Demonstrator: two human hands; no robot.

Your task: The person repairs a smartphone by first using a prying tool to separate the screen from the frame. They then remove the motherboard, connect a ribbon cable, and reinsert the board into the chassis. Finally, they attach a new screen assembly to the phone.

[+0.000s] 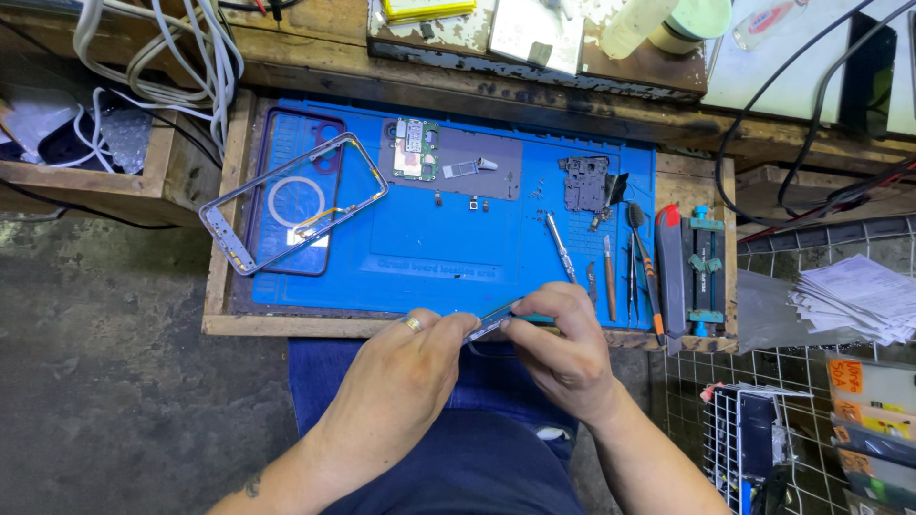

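Beyond our hands: blue repair mat [448, 257] on wooden bench [458, 95] | left hand [405, 367], right hand [563, 348]: fingers pinched closed, jointly gripping thin metal tool [491, 322].

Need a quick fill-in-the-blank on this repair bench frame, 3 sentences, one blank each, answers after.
1. The work mat on the wooden tray is coloured ____.
2. The ring sits on a finger of the ____ hand.
3. The right hand and the other hand pinch a thin tool at the mat's near edge, while the empty phone frame lies toward the mat's ____ side.

Missing words: blue; left; left
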